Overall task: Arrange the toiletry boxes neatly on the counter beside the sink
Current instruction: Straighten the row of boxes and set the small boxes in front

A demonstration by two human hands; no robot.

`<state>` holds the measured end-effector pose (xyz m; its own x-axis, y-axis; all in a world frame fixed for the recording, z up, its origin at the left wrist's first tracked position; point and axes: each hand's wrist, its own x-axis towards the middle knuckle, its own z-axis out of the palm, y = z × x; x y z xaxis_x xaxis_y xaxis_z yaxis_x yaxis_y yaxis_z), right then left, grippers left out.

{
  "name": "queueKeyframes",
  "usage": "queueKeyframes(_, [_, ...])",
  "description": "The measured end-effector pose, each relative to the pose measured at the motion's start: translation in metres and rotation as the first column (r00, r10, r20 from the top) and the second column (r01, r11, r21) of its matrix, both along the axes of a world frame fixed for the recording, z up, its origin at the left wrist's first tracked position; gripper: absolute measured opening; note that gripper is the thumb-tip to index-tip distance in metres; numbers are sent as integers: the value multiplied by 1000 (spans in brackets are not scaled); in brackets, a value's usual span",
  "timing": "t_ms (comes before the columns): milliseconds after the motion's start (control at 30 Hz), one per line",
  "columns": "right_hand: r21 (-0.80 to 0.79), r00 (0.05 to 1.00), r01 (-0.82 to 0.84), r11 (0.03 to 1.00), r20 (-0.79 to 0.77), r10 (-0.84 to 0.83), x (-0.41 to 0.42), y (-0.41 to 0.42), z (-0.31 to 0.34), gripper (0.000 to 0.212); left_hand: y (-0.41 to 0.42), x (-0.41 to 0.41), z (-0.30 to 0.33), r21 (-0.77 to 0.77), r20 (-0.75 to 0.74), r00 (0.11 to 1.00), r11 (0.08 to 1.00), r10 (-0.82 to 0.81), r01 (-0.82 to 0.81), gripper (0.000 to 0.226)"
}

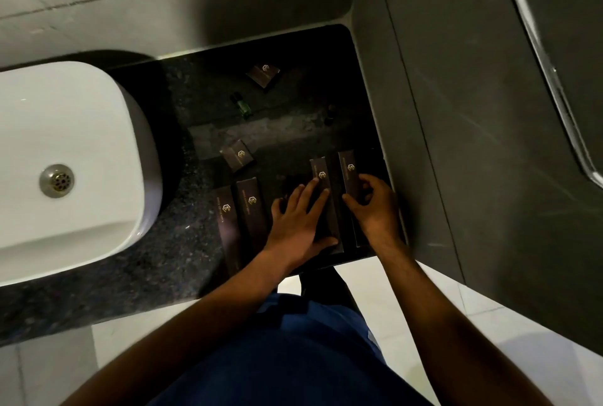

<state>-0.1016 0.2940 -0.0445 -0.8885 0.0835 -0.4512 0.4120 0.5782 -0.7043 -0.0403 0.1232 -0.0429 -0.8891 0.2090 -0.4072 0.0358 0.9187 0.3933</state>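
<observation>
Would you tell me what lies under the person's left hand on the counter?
A long dark box lies flat beneath the left hand; its far end shows, its middle is covered.

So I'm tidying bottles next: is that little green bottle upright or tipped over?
Tipped over. The green bottle lies on its side on the dark counter, its dark cap end pointing toward the back wall.

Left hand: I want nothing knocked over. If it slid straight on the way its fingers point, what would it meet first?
Nothing close: the left hand points up along the long box under it; beyond lies bare counter, though depth is uncertain.

Both hands on dark toiletry boxes
</observation>
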Motion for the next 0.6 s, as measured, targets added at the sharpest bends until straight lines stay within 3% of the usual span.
queueKeyframes(100, [-5,1000,-3,1000,-10,3,1,1,2,53,-8,-3,4,137,-36,995,987,92,-86,90])
queueKeyframes(200, [12,994,83,996,-78,-82,-14,-1,8,54,-19,-32,13,311,-117,937,908,329,-280,64])
queueKeyframes(267, [61,977,78,995,-203,-64,-39,-8,10,45,-27,-71,20,427,-122,854,804,506,-415,49])
queueKeyframes(333, [105,956,16,994,-294,16,-72,-22,11,40,-39,-113,24,483,-157,716,685,680,-545,43])
queueKeyframes(400, [119,941,-49,992,-327,85,-103,-39,11,44,-61,-149,23,395,-220,563,600,797,-696,48])
queueKeyframes(467, [93,954,-105,990,-273,127,-124,-56,11,52,-85,-176,21,209,-220,462,504,859,-838,67])
queueKeyframes(533, [158,955,-153,976,-231,187,-138,-67,8,56,-106,-195,18,38,-137,413,421,901,-906,90])
queueKeyframes(600, [301,929,-209,930,-236,285,-144,-73,5,48,-122,-204,13,-29,-55,446,446,893,-895,99])
